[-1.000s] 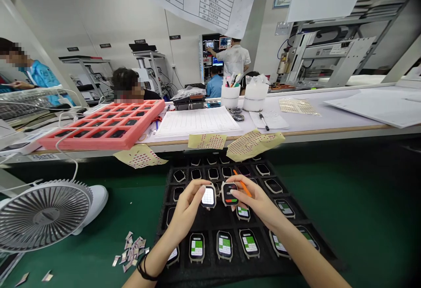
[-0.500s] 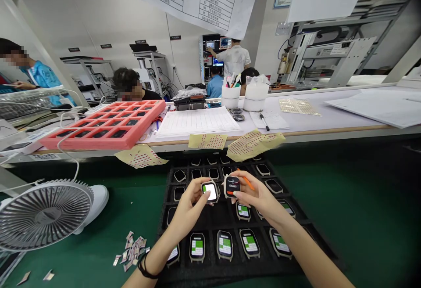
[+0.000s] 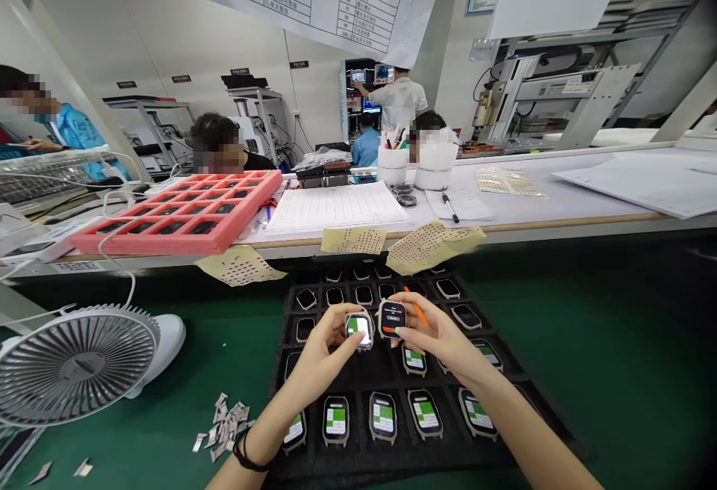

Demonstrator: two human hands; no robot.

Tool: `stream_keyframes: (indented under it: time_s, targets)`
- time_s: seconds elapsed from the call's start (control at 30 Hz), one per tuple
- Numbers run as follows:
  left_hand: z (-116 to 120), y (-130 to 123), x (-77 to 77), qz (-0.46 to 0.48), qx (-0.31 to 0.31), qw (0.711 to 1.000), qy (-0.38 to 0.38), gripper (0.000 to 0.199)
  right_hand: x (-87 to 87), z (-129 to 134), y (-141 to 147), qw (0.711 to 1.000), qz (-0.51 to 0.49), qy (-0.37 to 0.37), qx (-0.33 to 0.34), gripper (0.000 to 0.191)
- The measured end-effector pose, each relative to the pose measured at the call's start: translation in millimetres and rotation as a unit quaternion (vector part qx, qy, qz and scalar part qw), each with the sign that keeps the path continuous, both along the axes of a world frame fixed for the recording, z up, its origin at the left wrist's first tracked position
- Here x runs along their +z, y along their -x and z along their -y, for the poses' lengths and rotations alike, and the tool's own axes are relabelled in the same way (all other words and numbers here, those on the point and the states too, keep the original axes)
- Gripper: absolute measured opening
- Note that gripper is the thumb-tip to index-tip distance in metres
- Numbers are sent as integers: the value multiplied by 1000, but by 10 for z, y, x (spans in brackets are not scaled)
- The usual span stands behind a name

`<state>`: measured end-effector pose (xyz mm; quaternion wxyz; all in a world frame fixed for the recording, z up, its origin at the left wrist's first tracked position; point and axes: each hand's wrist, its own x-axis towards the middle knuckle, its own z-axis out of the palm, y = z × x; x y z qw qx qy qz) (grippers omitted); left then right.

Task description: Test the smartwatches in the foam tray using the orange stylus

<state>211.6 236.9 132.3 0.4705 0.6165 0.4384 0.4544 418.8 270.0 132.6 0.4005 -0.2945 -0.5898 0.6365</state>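
Observation:
My left hand (image 3: 334, 340) grips a smartwatch (image 3: 359, 329) with a lit white and green screen, the thumb lying on its glass. Close to its right, my right hand (image 3: 431, 329) holds a second smartwatch (image 3: 393, 318), whose dark screen shows small text and an orange strip low down. An orange stick-like tool (image 3: 416, 305) is tucked in the right hand's fingers, behind the watch. Both hands are above a black compartment tray (image 3: 358, 376). Several watches sit in it, and those in the front row, such as this watch (image 3: 383, 417), show green and white screens.
A white fan (image 3: 84, 367) stands on the green mat at left, near a scatter of small paper-like pieces (image 3: 227, 426). Behind the tray, a raised shelf carries a pink foam tray (image 3: 224, 232), paper sheets (image 3: 339, 206) and white pen cups (image 3: 393, 165). Several people are beyond it.
The left-hand watch has tilted slightly, and its screen now shows more green with white. The right-hand watch has moved a little to the left. Both hands keep their hold.

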Motion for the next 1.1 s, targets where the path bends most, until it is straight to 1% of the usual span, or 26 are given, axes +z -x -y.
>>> stream_keyframes:
  time_s: [0.1,0.2,0.3,0.43,0.6,0.7,0.87,0.93,1.1]
  targets:
    - [-5,7,-3,-4,-7,1000,0,36,-9,-8,0,1000,5,-5,-3,39]
    - [-12,7,-10,-9,11,1000,1,35,-30,-23,2,1000,4,-10,-3,38]
    - [-20,2,-14,-10,35,999,-4,29,-53,-36,6,1000,-6,-12,-8,33]
    - [-26,-3,-12,-12,58,998,-15,28,-56,-23,22,999,-11,4,-32,29]
    - [-19,1,-9,-29,35,999,-15,27,-39,0,44,998,-6,24,-60,30]
    - [-13,3,-8,-34,13,999,-8,32,-59,-26,44,998,-3,16,-61,30]
    - [-15,13,-6,-19,-8,1000,-3,36,-110,-85,44,996,8,1,-93,34]
    - [-20,23,-4,-19,-5,1000,1,36,-110,-88,44,996,8,-9,-86,35]
    - [-37,40,-18,-8,6,1000,4,35,-81,-62,26,999,15,-13,-39,33]
